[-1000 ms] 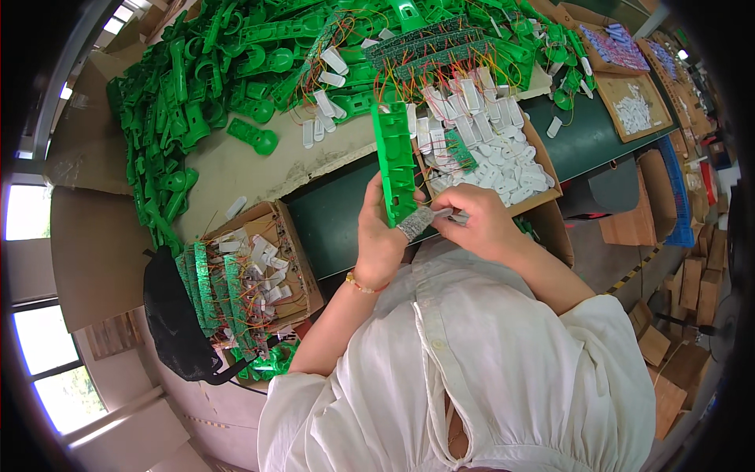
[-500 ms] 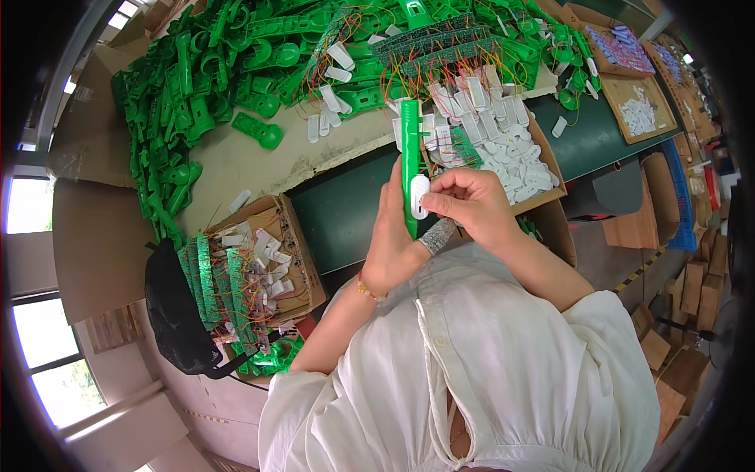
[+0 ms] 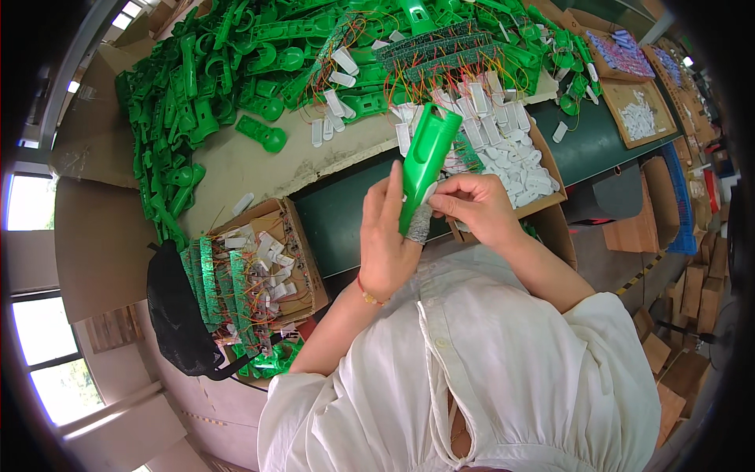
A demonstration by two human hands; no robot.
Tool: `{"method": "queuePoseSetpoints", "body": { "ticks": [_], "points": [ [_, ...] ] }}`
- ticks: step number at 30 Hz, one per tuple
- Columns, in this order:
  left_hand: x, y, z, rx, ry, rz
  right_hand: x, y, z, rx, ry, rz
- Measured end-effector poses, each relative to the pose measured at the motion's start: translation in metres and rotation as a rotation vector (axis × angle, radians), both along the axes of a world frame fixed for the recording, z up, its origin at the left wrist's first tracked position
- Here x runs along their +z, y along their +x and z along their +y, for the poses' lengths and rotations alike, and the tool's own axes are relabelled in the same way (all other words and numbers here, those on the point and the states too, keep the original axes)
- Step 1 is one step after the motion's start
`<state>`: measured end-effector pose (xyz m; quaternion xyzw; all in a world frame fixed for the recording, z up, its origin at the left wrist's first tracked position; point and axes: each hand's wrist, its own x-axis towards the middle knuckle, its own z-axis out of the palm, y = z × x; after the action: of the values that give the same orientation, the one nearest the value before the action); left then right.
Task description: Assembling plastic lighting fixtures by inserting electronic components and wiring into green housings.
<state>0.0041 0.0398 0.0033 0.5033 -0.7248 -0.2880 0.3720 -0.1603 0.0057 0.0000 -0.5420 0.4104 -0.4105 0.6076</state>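
Note:
I hold a long green plastic housing [image 3: 425,161] upright in front of my chest, over the dark green conveyor belt [image 3: 338,216]. My left hand [image 3: 387,240] wraps its lower end from the left, fingers stretched up along it. My right hand [image 3: 472,206] pinches the housing's lower right side, where a small grey-white piece shows between the fingers. Behind the housing stands a cardboard box of white plastic pieces [image 3: 511,161].
A big heap of green plastic housings [image 3: 212,86] and green circuit strips with coloured wires [image 3: 440,47] covers the cardboard-topped table. A cardboard box of circuit strips and white pieces [image 3: 259,275] sits at my left beside a black bag [image 3: 177,315]. More trays [image 3: 641,114] stand far right.
The green housing has tilted and turned in my hands, its open end now pointing up and right. My right hand has slid down to its lower side.

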Motion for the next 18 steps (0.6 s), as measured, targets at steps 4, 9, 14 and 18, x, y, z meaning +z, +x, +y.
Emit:
{"method": "queuePoseSetpoints", "body": {
  "ticks": [4, 9, 14, 18],
  "points": [
    [-0.0016, -0.0095, 0.0034, 0.353, -0.183, 0.104, 0.0041, 0.0004, 0.0014, 0.028, 0.136, -0.097],
    [0.0001, -0.0101, 0.0011, 0.37, -0.32, 0.116, 0.0049, 0.0005, 0.0024, 0.056, 0.166, -0.139],
    [0.0031, -0.0089, 0.0018, 0.358, -0.213, 0.166, 0.005, 0.0008, 0.004, 0.045, 0.164, -0.151],
    [0.0037, -0.0108, 0.0026, 0.363, -0.096, 0.285, 0.002, -0.0002, 0.0055, 0.034, 0.173, -0.152]
  ]
}}
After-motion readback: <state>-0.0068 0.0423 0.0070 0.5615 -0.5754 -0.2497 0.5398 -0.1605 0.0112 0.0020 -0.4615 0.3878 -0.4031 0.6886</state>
